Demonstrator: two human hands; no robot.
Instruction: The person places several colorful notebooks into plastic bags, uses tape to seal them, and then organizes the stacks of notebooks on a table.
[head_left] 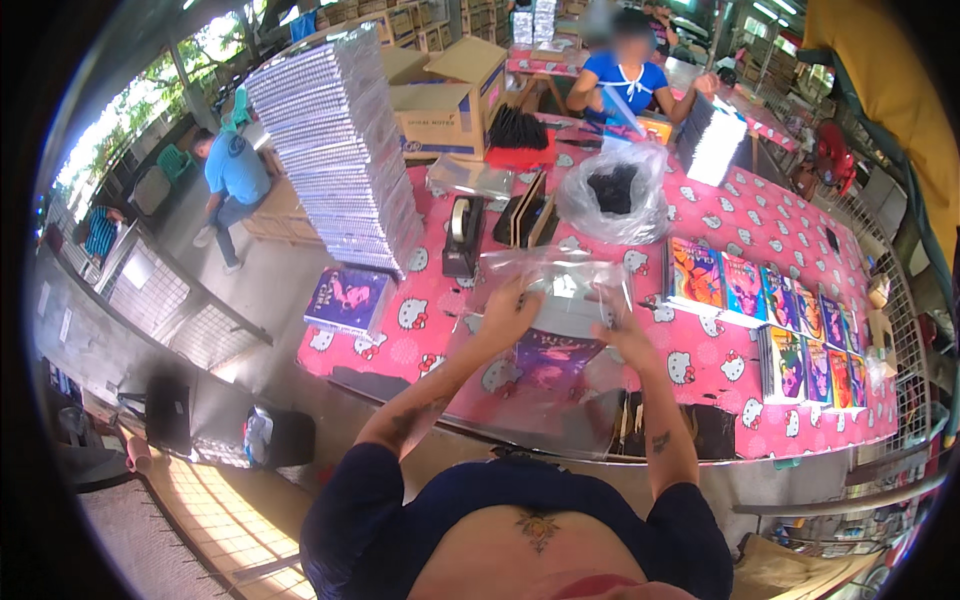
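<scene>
In front of me a clear plastic bag [590, 264] is stretched between my hands over the pink table. My left hand [512, 308] grips its left side with bent fingers. At the opposite side my right hand [626, 338], slightly blurred, is closed on the plastic as well. A notebook with a purple cover [556, 362] lies under or within the glossy plastic; glare hides which. More clear plastic [480, 405] spreads flat toward the near edge. Left of my left hand sits a small stack of purple notebooks [348, 300]. A black tape dispenser [462, 240] stands beyond that hand.
A tall stack of spiral notebooks [335, 150] rises at the left. Colourful notebooks [745, 285] lie in rows at right. Beyond my hands are a plastic bag with black contents [615, 195] and cardboard boxes [440, 110]. Across the table a person in blue [630, 85] handles notebooks.
</scene>
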